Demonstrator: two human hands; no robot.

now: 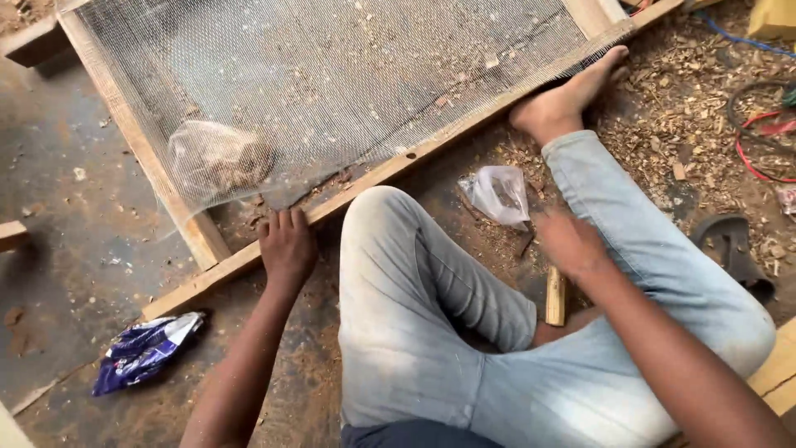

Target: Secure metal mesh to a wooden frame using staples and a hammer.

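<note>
A wooden frame (pixel 377 174) covered with wire mesh (pixel 332 75) lies on the floor in front of me. My left hand (pixel 286 245) presses down on the frame's near rail, fingers on the mesh edge. My right hand (pixel 572 242) is blurred and hovers above a wooden hammer handle (pixel 555 296) lying between my legs; it holds nothing that I can make out. A small clear plastic bag (pixel 500 194) sits on the floor just beyond that hand. My bare foot (pixel 564 99) rests against the frame's rail at the right.
A crumpled plastic bag (pixel 217 159) lies under the mesh near the frame's corner. A blue wrapper (pixel 145 348) is on the floor at the left. Wood shavings (pixel 688 108), red and blue cables (pixel 759 133) and a dark sandal (pixel 734 249) lie at the right.
</note>
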